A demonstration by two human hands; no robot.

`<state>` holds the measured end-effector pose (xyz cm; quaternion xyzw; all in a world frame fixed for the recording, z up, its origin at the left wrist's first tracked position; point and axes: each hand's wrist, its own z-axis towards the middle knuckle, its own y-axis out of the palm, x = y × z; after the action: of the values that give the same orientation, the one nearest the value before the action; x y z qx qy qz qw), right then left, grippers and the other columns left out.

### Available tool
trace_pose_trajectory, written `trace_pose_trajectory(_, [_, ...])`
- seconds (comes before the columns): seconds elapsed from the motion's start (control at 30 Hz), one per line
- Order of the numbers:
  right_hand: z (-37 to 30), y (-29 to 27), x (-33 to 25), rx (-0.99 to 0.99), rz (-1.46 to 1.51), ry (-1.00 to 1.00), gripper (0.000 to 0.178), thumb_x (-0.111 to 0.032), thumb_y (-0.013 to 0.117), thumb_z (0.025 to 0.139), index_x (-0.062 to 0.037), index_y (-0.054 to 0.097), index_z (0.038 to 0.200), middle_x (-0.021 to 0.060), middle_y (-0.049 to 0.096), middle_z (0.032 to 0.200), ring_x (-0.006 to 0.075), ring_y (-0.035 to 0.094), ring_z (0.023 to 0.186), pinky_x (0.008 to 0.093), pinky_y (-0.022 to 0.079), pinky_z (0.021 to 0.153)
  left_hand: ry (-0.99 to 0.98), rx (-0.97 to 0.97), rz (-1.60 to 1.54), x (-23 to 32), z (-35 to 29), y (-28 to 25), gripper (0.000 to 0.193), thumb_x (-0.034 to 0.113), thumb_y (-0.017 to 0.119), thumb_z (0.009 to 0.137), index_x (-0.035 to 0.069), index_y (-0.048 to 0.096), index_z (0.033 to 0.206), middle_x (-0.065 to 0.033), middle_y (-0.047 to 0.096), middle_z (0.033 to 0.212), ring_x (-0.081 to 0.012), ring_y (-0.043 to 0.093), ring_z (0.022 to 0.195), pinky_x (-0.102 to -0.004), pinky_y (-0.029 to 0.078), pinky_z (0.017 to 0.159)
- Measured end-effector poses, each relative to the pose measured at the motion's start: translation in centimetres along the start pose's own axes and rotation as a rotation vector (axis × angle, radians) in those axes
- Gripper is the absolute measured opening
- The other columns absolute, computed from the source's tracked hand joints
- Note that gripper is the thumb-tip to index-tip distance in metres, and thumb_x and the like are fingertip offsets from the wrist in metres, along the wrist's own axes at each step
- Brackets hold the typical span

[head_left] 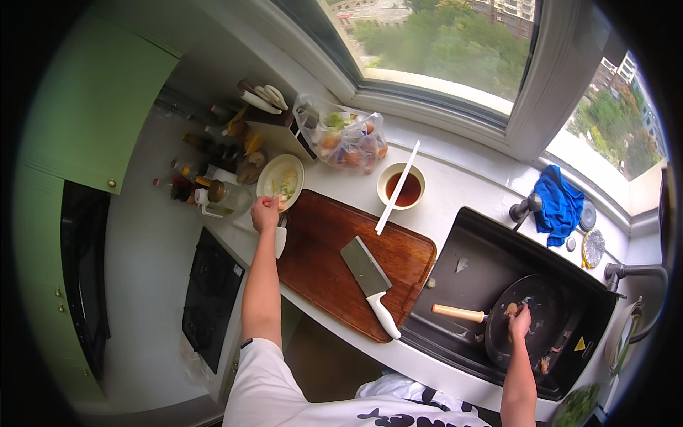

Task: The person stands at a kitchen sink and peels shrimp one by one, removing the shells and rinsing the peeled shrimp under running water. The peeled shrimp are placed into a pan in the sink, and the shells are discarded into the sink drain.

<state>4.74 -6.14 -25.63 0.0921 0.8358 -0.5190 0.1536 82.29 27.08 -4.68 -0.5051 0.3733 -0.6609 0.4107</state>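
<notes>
My left hand (265,213) is closed at the near rim of a pale plate (299,171) that holds chopped whitish and green food (287,186). What its fingers hold, if anything, is too small to tell. On the right, my right hand (520,324) reaches down into a dark frying pan (544,331) lying in the sink. Its fingers are bent together by a small brownish piece (511,308), and their grip is partly hidden. Between the hands, a cleaver (366,266) with a white handle rests on a brown wooden cutting board (313,249).
White chopsticks (400,185) lie across a bowl of dark liquid (413,196). Behind the board sits a plastic bag of vegetables (345,139). Bottles and a glass jug (224,196) crowd the left corner. A faucet (633,271) and blue cloth (557,204) are by the black sink (455,242).
</notes>
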Motion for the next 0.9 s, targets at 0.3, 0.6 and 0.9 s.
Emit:
trace_pose_trajectory(0.3, [-0.7,-2.3,2.2,0.267,0.453,0.144,0.021,-0.011,0.076,0.091,-0.0059,0.063,0.107,0.0083,0.070,0.090,0.0198,0.068,0.081,0.0378,0.055,0.077,0.351,0.007,-0.499,13.4,-11.2,-8.3,0.020,0.019,0.063,0.105,0.002,0.067,0.115,-0.0078,0.070,0.102,-0.0195,0.065,0.092,-0.0334,0.052,0.083])
trace_pose_trajectory(0.6, [-7.4,-13.4,6.1,-0.173,1.179,0.165,0.032,-0.019,0.064,0.106,-0.0041,0.064,0.134,0.0051,0.073,0.103,0.0061,0.064,0.069,0.0194,0.045,0.052,1.006,-0.779,-0.703,34.4,-54.2,-7.7,0.014,0.004,0.066,0.097,0.005,0.074,0.108,-0.0109,0.072,0.099,-0.0257,0.070,0.088,-0.0346,0.055,0.077])
trace_pose_trajectory(0.9, [-11.8,-21.3,14.1,-0.048,1.339,-0.053,0.027,-0.015,0.070,0.102,-0.0037,0.061,0.125,0.0051,0.072,0.113,0.0092,0.069,0.095,0.0222,0.052,0.070,0.912,-1.444,-0.611,42.6,-75.1,-1.8,0.026,0.011,0.077,0.091,0.002,0.074,0.116,-0.0106,0.075,0.102,-0.0208,0.072,0.087,-0.0324,0.057,0.078])
